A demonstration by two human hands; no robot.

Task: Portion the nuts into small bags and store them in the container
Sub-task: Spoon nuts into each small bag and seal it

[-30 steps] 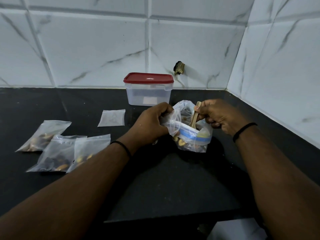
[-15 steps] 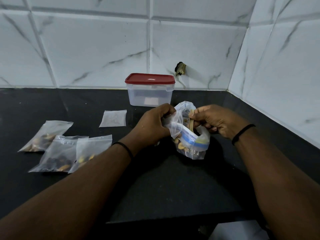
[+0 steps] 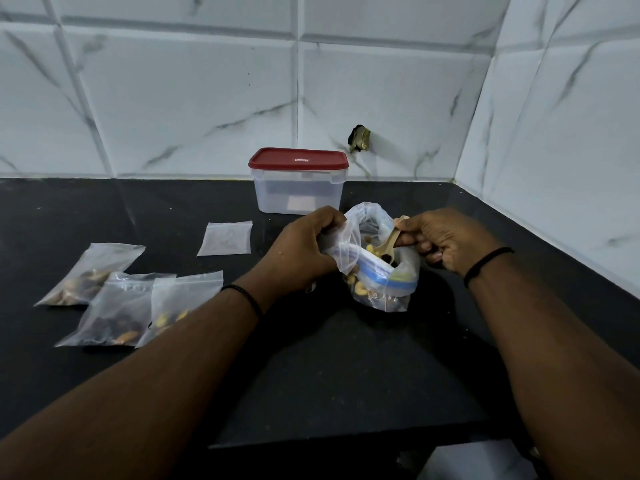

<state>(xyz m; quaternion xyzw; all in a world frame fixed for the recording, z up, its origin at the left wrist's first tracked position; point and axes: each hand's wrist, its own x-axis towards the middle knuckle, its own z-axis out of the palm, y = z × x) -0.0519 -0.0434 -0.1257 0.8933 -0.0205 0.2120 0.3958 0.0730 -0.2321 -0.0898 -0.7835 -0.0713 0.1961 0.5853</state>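
A large clear bag of nuts (image 3: 379, 289) with a blue zip strip stands on the black counter (image 3: 329, 368). My left hand (image 3: 298, 251) grips a clear plastic bag edge at its left side. My right hand (image 3: 446, 242) pinches the handle of a small wooden spoon (image 3: 386, 245), whose bowl carries a few nuts just above the bag's mouth. Three small filled bags (image 3: 135, 299) lie at the left. One small bag without nuts (image 3: 227, 238) lies flat behind them. A clear container with a red lid (image 3: 298, 180), lid on, stands by the wall.
Tiled walls close the counter at the back and the right, forming a corner. A dark fitting (image 3: 360, 138) sticks out of the back wall above the container. The counter's front edge (image 3: 311, 443) runs below my forearms.
My right hand dipped the spoon into the nut bag and has lifted it back up, tilted, with nuts in its bowl. My left hand stayed on the bag edge.
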